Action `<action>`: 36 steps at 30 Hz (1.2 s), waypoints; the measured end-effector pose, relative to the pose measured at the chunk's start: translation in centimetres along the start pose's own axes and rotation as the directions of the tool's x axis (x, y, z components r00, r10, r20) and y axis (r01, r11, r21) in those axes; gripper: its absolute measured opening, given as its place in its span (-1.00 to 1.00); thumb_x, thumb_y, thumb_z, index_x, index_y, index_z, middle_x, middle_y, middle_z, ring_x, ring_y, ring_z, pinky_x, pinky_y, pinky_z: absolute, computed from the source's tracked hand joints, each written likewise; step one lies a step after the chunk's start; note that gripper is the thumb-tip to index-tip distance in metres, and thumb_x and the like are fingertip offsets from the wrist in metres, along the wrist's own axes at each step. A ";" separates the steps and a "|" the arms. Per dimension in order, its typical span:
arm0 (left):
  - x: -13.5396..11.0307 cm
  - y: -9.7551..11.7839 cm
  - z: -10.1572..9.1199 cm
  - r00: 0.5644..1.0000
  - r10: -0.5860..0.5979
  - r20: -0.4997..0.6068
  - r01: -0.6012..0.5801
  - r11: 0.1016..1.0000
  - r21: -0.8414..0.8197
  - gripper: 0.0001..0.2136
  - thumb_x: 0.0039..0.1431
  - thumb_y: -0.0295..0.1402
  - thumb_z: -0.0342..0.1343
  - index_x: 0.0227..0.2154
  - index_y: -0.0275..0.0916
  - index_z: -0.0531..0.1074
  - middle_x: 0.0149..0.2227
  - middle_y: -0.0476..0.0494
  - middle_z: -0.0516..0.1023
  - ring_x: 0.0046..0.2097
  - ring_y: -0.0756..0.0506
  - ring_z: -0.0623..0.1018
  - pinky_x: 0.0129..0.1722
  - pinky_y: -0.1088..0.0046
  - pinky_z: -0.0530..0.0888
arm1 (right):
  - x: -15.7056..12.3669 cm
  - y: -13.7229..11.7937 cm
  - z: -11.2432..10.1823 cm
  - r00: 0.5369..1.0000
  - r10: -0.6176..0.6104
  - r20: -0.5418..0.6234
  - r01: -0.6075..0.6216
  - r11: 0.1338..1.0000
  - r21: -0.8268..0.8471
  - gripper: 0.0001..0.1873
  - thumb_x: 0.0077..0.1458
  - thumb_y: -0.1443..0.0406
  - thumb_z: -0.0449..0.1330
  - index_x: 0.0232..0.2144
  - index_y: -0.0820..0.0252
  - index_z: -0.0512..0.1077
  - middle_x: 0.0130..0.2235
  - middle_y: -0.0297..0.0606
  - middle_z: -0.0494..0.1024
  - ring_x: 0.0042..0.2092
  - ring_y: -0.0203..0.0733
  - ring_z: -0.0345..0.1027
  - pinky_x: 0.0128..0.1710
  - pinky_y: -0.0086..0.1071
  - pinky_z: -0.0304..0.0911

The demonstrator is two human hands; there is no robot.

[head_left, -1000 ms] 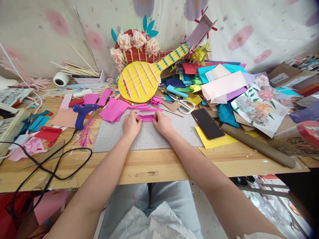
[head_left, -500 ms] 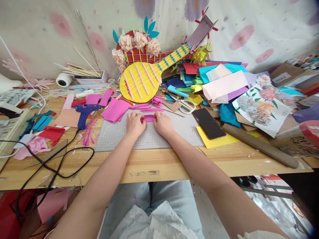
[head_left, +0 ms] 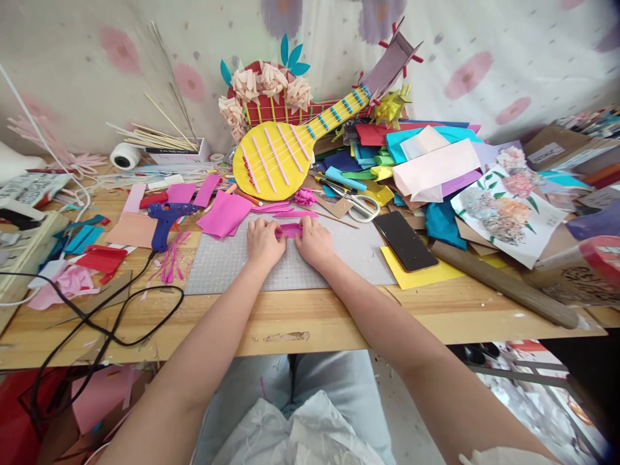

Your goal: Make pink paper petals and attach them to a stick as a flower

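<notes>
A narrow magenta paper strip (head_left: 291, 230) stretches between my two hands, low over the grey cutting mat (head_left: 223, 268). My left hand (head_left: 264, 242) pinches its left end, and my right hand (head_left: 314, 240) is closed on the right end. Just beyond the fingers lie more magenta strips (head_left: 278, 206) and a small crumpled magenta paper flower (head_left: 305, 196). Magenta paper sheets (head_left: 224, 214) overlap the mat's upper left corner. Scissors (head_left: 361, 205) with white handles rest behind my right hand.
A yellow paper lute (head_left: 274, 161) leans at the back. A blue glue gun (head_left: 167, 223) with a black cable (head_left: 109, 332) lies left. At right are a phone (head_left: 405, 240), a wooden stick (head_left: 504, 284) and piled coloured paper (head_left: 436, 161).
My hands have drawn slightly closer together, the right one shifting a little left. The magenta strip stays between them.
</notes>
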State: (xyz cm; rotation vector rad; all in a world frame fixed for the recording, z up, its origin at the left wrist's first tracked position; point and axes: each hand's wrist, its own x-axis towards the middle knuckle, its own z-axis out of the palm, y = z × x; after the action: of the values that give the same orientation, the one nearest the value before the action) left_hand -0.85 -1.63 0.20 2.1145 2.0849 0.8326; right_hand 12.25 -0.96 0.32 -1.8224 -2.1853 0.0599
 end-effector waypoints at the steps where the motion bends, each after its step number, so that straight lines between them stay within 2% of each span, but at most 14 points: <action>1: 0.0 -0.1 -0.1 1.000 -0.006 0.006 0.006 1.000 -0.008 -0.88 -0.01 -0.32 0.10 -0.41 -0.20 0.47 -0.30 -0.23 0.34 -0.09 -0.26 0.27 -0.04 0.18 0.25 | 0.0 0.1 0.0 1.000 -0.004 0.000 0.004 1.000 -0.001 -0.77 0.11 0.33 -0.05 -0.16 0.26 0.22 -0.14 -0.07 0.38 -0.21 -0.11 0.31 -0.24 -0.30 0.17; 5: -0.1 -0.7 -0.2 1.000 -0.006 0.026 0.007 0.999 -0.038 -0.86 0.00 -0.41 0.06 -0.39 -0.14 0.49 -0.29 -0.21 0.36 -0.11 -0.25 0.29 -0.07 0.17 0.26 | 0.0 0.5 0.2 1.000 -0.021 0.008 0.021 1.000 0.004 -0.77 0.11 0.41 -0.12 -0.17 0.28 0.21 -0.12 -0.04 0.34 -0.25 -0.13 0.30 -0.27 -0.30 0.16; 10: 0.0 -0.9 -0.3 0.999 -0.027 0.041 0.029 0.998 -0.049 -0.76 -0.05 -0.54 0.00 -0.39 -0.10 0.49 -0.29 -0.18 0.36 -0.11 -0.26 0.30 -0.09 0.14 0.27 | 0.1 0.7 0.1 1.000 -0.014 0.020 0.013 0.999 0.049 -0.76 0.11 0.42 -0.12 -0.17 0.27 0.21 -0.12 -0.04 0.33 -0.26 -0.14 0.28 -0.29 -0.32 0.17; 13: -0.1 -1.0 -0.4 0.998 -0.030 0.062 0.034 0.998 -0.053 -0.63 -0.09 -0.61 -0.05 -0.25 -0.10 0.43 -0.29 -0.16 0.38 -0.12 -0.25 0.32 -0.12 0.15 0.28 | 0.2 0.7 -0.1 1.000 0.006 0.019 -0.008 0.996 0.084 -0.76 0.08 0.42 -0.09 -0.17 0.26 0.21 -0.12 -0.07 0.32 -0.27 -0.16 0.28 -0.30 -0.33 0.17; 16: 0.0 -1.3 -0.3 0.999 -0.029 0.027 0.032 0.995 -0.099 -0.53 -0.12 -0.66 -0.07 -0.12 -0.14 0.32 -0.28 -0.14 0.41 -0.12 -0.21 0.33 -0.11 0.19 0.29 | 0.2 0.8 0.0 1.000 0.018 0.008 -0.019 0.994 0.103 -0.76 0.05 0.41 -0.06 -0.17 0.25 0.21 -0.14 -0.09 0.32 -0.30 -0.17 0.27 -0.33 -0.33 0.17; 20: 0.5 -1.7 0.0 0.998 -0.040 -0.050 0.032 0.987 -0.157 -0.61 -0.02 -0.57 -0.04 -0.10 -0.14 0.31 -0.18 -0.14 0.43 -0.07 -0.17 0.34 -0.03 0.25 0.26 | 0.3 0.9 0.1 0.999 0.033 -0.004 -0.032 0.992 0.123 -0.73 0.03 0.38 -0.03 -0.15 0.26 0.19 -0.12 -0.08 0.29 -0.30 -0.18 0.27 -0.34 -0.33 0.18; 23: 1.1 -1.8 0.1 0.996 -0.073 -0.045 0.068 0.992 -0.111 -0.77 0.09 -0.43 -0.06 -0.21 -0.12 0.40 -0.16 -0.14 0.45 -0.04 -0.20 0.34 -0.03 0.23 0.25 | 0.4 0.9 0.1 0.999 0.033 0.008 -0.034 0.992 0.121 -0.73 0.03 0.37 -0.03 -0.16 0.27 0.22 -0.11 -0.07 0.28 -0.27 -0.17 0.28 -0.32 -0.33 0.18; 27: 1.8 -1.6 -0.2 0.999 -0.041 0.017 0.042 0.996 -0.080 -0.77 0.14 -0.39 -0.11 -0.25 -0.14 0.43 -0.18 -0.14 0.50 -0.07 -0.19 0.39 -0.08 0.22 0.26 | 0.4 0.9 -0.2 0.999 0.013 0.045 -0.017 0.996 0.092 -0.78 0.05 0.36 -0.04 -0.22 0.25 0.27 -0.12 -0.08 0.30 -0.26 -0.16 0.28 -0.30 -0.33 0.19; 31: 2.8 -1.8 -0.5 0.995 -0.048 0.090 0.058 0.993 -0.107 -0.78 0.07 -0.31 0.00 -0.23 -0.18 0.42 -0.35 -0.13 0.52 -0.19 -0.17 0.44 -0.14 0.25 0.29 | 0.4 1.2 -0.4 0.999 -0.010 0.053 0.004 0.995 0.102 -0.81 0.06 0.35 -0.03 -0.24 0.23 0.28 -0.14 -0.11 0.32 -0.24 -0.17 0.29 -0.31 -0.34 0.19; 34: 4.1 -2.3 -0.6 0.969 -0.090 0.229 0.134 0.973 -0.187 -0.76 0.03 -0.17 0.02 -0.34 -0.19 0.46 -0.42 -0.10 0.51 -0.30 -0.12 0.46 -0.26 0.33 0.31 | 0.4 1.4 -0.5 0.998 -0.026 0.049 0.020 0.991 0.133 -0.82 0.05 0.36 -0.03 -0.26 0.21 0.29 -0.14 -0.13 0.34 -0.22 -0.18 0.29 -0.30 -0.36 0.19; 36: 4.9 -2.6 -0.6 0.941 -0.050 0.336 0.149 0.949 -0.277 -0.70 -0.03 -0.07 0.05 -0.42 -0.20 0.47 -0.43 -0.08 0.51 -0.36 -0.09 0.45 -0.34 0.39 0.32 | 0.5 1.4 -0.6 0.998 -0.031 0.048 0.023 0.987 0.160 -0.83 0.05 0.36 -0.02 -0.27 0.21 0.28 -0.14 -0.14 0.35 -0.22 -0.18 0.28 -0.31 -0.36 0.18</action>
State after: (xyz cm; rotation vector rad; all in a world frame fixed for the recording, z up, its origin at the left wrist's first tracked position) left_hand -3.76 3.03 1.23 1.8257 1.7565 0.6792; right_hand 13.68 -0.32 0.64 -1.7209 -2.1698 0.2694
